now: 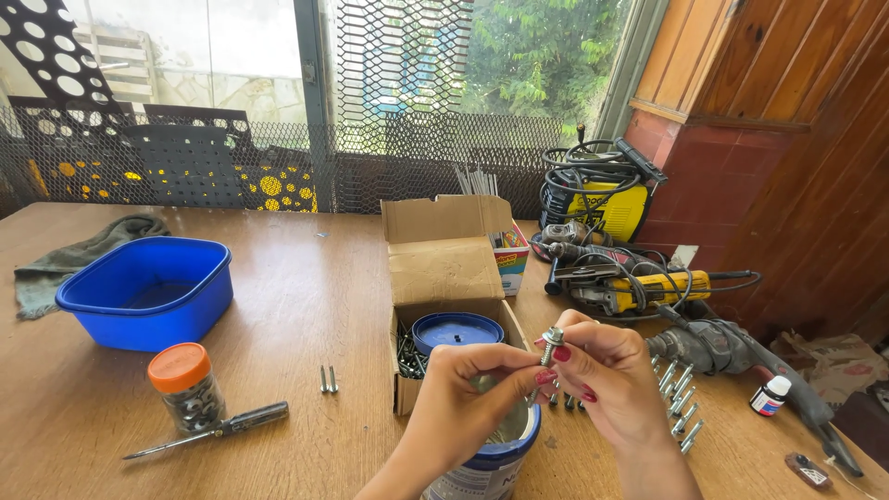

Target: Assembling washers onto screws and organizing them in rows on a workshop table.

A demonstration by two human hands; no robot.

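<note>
Closest to the camera, the left hand (463, 393) rises from the bottom edge with its wrist bent inward, thumb and fingertips pinched together on the lower end of a bolt (550, 344), directly above an open blue-rimmed tub (495, 458) that stands on the wooden table (306, 306). The right hand (607, 370) comes in from the lower right, fingers curled, its thumb and forefinger closed on the same bolt just under the head, so the bolt stands roughly upright between the two hands, over the near middle of the table. Just right of the right hand, a row of bolts (679, 398) lies on the table. To the left lie a screwdriver (218, 428), a small jar with an orange lid (185, 387) and two loose screws (327, 378). Behind the hands an open cardboard box (444, 268) holds fasteners and a round blue lid (457, 331). Farther left are a blue plastic basin (148, 292) and a grey-green cloth (69, 259). On the right, a small white bottle (770, 395) stands near a grey power drill (732, 356), with yellow power tools and coiled cables (611, 236) behind. A metal mesh screen (398, 93) closes the back.
</note>
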